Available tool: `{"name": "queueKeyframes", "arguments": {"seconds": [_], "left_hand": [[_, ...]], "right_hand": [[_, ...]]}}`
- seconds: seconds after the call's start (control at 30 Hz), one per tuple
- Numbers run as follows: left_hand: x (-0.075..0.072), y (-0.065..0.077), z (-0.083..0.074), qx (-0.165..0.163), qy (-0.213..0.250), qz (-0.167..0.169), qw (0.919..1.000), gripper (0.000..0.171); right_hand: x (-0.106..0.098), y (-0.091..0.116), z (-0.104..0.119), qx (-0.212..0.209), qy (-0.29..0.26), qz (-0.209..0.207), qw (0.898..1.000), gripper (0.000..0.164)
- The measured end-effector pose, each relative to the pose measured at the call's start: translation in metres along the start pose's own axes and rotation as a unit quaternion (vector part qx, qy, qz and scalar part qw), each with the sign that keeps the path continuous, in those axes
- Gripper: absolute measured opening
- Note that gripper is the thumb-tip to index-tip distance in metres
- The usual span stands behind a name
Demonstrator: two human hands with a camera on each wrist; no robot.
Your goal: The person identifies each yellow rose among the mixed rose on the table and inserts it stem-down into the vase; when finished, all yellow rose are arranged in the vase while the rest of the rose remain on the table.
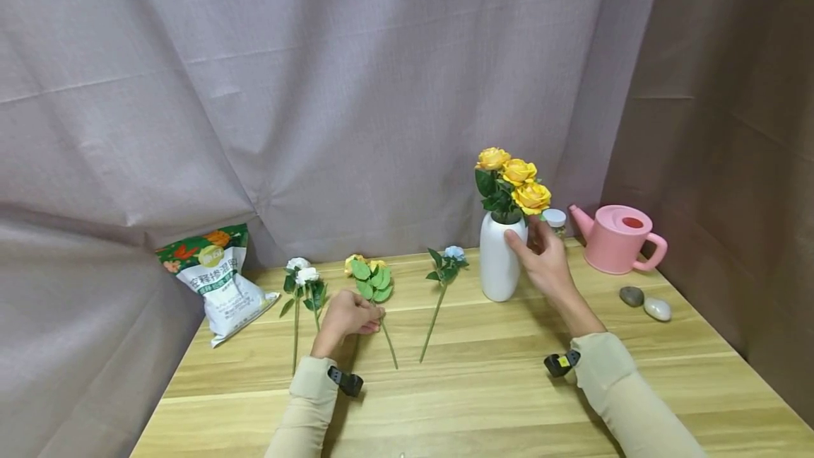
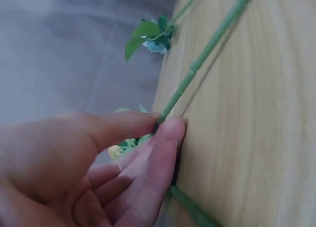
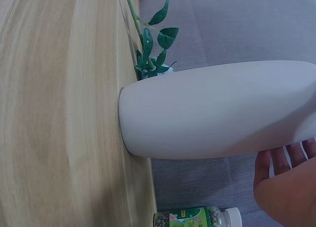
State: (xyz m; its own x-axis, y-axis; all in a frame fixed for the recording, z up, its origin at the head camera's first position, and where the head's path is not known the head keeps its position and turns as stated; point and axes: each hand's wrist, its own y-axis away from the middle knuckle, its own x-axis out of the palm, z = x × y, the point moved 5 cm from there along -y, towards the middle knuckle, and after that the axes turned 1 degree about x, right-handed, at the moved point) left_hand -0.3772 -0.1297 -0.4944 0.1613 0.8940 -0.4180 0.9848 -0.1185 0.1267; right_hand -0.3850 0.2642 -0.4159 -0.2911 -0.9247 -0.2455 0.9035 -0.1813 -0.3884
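My left hand (image 1: pixel 348 313) pinches the green stem (image 2: pixel 193 69) of a yellow rose between thumb and fingertips, low over the wooden table. Its leaves (image 1: pixel 374 280) partly hide two yellow blooms (image 1: pixel 354 263) behind them. A second stem (image 2: pixel 193 207) lies below the fingers in the left wrist view. My right hand (image 1: pixel 548 260) holds the upper right side of a white vase (image 1: pixel 499 263), thumb in front and fingers behind, near the rim. The vase stands upright on the table (image 3: pixel 44 108) with several yellow roses (image 1: pixel 518 172) in it.
White roses (image 1: pixel 307 276) lie left of my left hand, beside a standing bag (image 1: pixel 225 295). A blue rose (image 1: pixel 454 253) lies between the hands. Right of the vase are a white-lidded jar (image 3: pixel 197 218), a pink watering can (image 1: pixel 617 239), a dark stone (image 1: pixel 632 295) and a pale stone (image 1: pixel 658 309).
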Motion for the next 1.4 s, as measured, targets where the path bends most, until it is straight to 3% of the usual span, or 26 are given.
{"name": "queueKeyframes", "arguments": {"seconds": [0.23, 0.37, 0.6, 0.77, 1.0, 1.13, 1.23, 1.33, 1.4], "left_hand": [[-0.005, -0.003, 0.004, -0.013, 0.055, 0.015, 0.9983, 0.023], [-0.004, 0.000, 0.002, -0.015, 0.060, 0.033, 0.9975, 0.025], [-0.004, -0.002, 0.007, -0.035, 0.116, 0.073, 0.9900, 0.029], [-0.006, -0.002, 0.009, -0.050, 0.158, 0.098, 0.9813, 0.032], [-0.010, -0.002, 0.008, -0.040, 0.178, 0.137, 0.9735, 0.036], [-0.011, -0.001, 0.000, -0.014, 0.183, 0.155, 0.9708, 0.041], [-0.010, 0.002, -0.016, 0.021, 0.196, 0.145, 0.9697, 0.041], [-0.006, 0.005, -0.042, 0.091, 0.213, 0.113, 0.9663, 0.035], [-0.002, 0.008, -0.064, 0.157, 0.211, 0.090, 0.9606, 0.030]], "right_hand": [[-0.001, 0.008, 0.026, 0.014, -0.001, 0.011, 1.000, 0.065], [-0.001, 0.004, 0.013, 0.006, 0.003, 0.008, 1.000, 0.065], [-0.002, 0.012, 0.028, -0.002, 0.001, 0.006, 1.000, 0.063], [0.000, 0.004, 0.010, -0.006, 0.000, 0.002, 1.000, 0.062], [0.001, 0.000, -0.002, -0.009, -0.007, -0.011, 1.000, 0.061], [0.001, 0.000, -0.002, -0.009, -0.014, -0.011, 1.000, 0.059], [0.001, 0.000, -0.003, -0.005, -0.014, -0.009, 1.000, 0.060], [0.001, 0.000, -0.002, -0.003, -0.006, -0.007, 1.000, 0.061], [0.002, 0.001, 0.002, -0.002, -0.002, -0.004, 1.000, 0.062]]}}
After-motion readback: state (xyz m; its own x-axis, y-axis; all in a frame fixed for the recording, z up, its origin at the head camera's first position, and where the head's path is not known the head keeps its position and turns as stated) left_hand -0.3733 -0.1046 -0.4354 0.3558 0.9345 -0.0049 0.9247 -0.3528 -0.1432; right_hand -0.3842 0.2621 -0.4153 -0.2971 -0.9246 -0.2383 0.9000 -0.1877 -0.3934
